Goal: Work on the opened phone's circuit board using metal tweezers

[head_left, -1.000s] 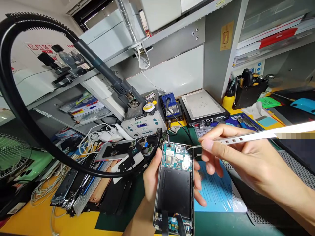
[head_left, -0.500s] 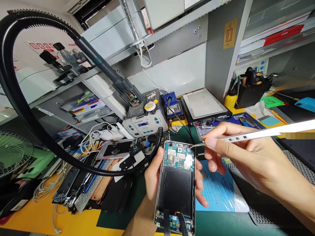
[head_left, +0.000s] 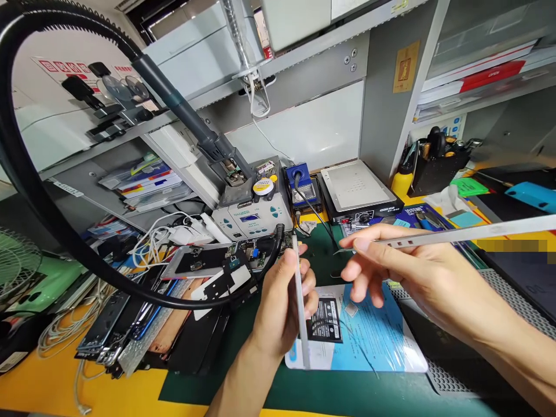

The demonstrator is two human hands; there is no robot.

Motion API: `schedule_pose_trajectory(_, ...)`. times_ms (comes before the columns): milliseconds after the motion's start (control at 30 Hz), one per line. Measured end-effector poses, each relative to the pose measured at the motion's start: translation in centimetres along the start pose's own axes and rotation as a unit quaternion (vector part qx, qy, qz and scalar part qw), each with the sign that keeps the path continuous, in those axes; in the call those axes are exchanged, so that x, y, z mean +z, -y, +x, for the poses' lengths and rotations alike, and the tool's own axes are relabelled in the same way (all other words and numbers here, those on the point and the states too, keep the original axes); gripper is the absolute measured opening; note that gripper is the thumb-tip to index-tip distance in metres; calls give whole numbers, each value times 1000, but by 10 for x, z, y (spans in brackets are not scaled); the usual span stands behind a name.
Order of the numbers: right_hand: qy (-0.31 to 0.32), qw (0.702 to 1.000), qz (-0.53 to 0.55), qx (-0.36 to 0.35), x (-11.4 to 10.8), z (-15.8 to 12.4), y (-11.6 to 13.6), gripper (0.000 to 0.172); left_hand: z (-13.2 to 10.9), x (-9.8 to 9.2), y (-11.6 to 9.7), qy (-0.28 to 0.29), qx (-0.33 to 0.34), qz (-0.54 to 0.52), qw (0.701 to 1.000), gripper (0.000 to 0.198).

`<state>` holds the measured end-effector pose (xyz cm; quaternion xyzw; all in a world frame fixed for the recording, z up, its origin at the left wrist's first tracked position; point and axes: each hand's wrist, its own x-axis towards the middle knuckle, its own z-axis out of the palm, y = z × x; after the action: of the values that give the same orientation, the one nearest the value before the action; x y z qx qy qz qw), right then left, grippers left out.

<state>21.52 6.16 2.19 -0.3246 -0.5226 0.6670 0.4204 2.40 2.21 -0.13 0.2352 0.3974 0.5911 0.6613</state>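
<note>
My left hand (head_left: 275,301) grips an opened phone (head_left: 301,307), turned so that only its thin metal edge faces me. Its inner side with the circuit board is hidden. In my right hand (head_left: 421,275), thumb and index finger pinch silver tweezers (head_left: 464,233) with a bent tip. That tip points left and is apart from the phone. Under the hands lies a blue and white sheet (head_left: 391,347), bearing a black battery (head_left: 328,318) and a small silvery square (head_left: 351,309).
A rework station (head_left: 252,217) stands behind, its black hose (head_left: 56,231) looping across the left. A flat heating plate (head_left: 356,185) sits to its right. Phone parts (head_left: 191,347) and white cables (head_left: 174,231) crowd the left. A perforated grey-black panel (head_left: 460,370) lies at right.
The phone has turned from showing its circuit board to edge-on. The tweezers' tip has come away from the board, and the battery on the sheet has come into view.
</note>
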Motion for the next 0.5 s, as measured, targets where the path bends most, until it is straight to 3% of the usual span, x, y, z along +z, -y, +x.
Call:
schedule_pose_trajectory(167, 35, 997, -60, 43, 4, 3, -6, 39, 5, -3, -2, -77, 73, 10, 994, 20)
schedule_pose_trajectory(333, 71, 989, -105, 82, 10, 0, -7, 31, 3, -3, -1, -126, 128, 23, 983, 25)
schedule_pose_trajectory(500, 83, 986, -91, 108, 13, 3, -12, 33, 1, -3, -2, -128, 153, 72, 977, 25)
